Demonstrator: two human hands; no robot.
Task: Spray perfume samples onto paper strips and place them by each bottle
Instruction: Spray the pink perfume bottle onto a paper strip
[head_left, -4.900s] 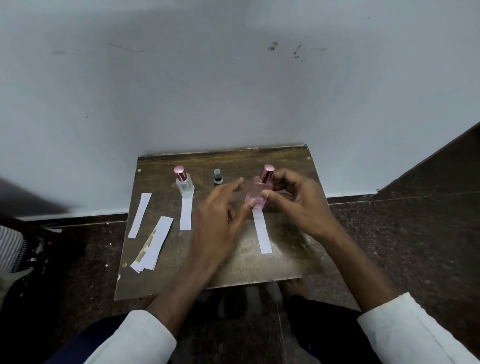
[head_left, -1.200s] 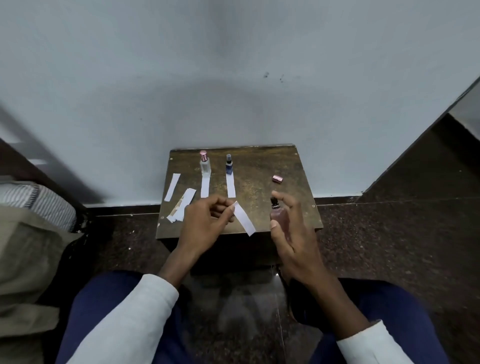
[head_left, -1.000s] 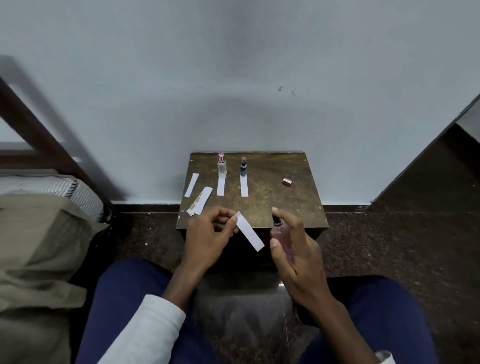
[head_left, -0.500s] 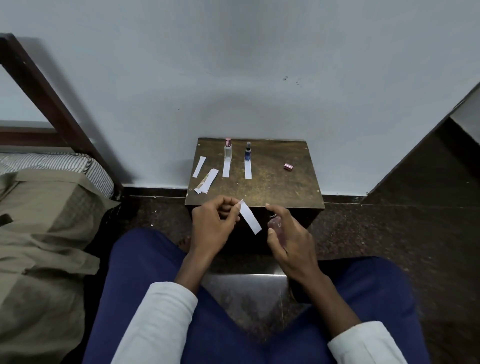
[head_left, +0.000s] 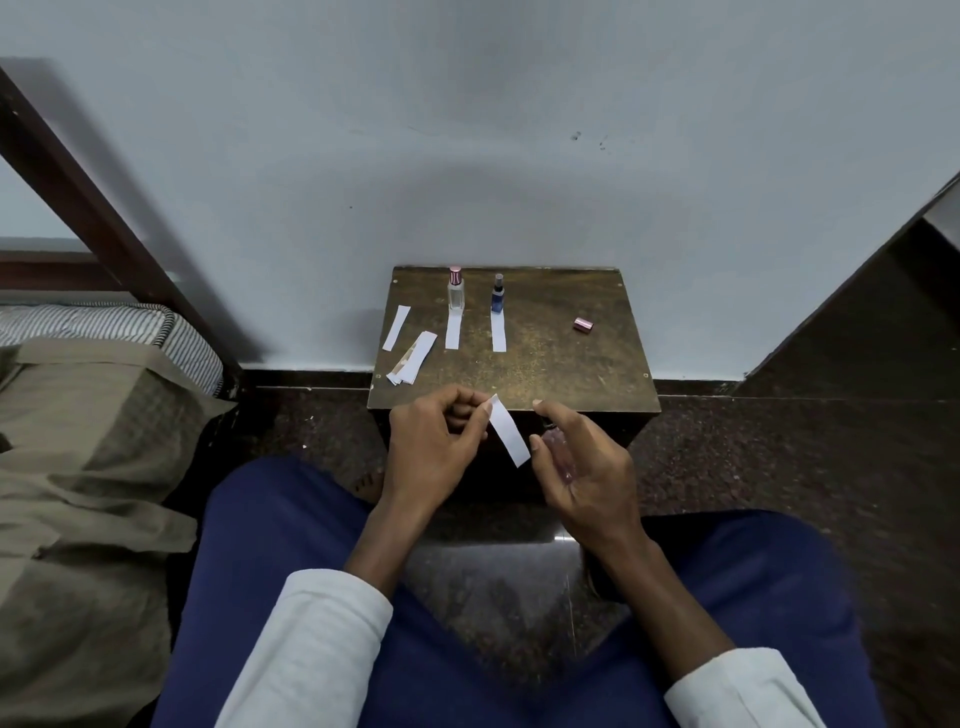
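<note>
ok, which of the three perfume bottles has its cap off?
The pink bottle gripped in the right hand. Its pink cap lies on the table; the clear bottle still wears a cap, and the blue bottle stands untouched.

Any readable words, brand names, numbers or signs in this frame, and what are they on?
None can be read.
Clear bottle: no label legible.
Blue bottle: too small to tell.
Pink bottle in the right hand: no print visible.
Paper strip in the left hand: blank.
</note>
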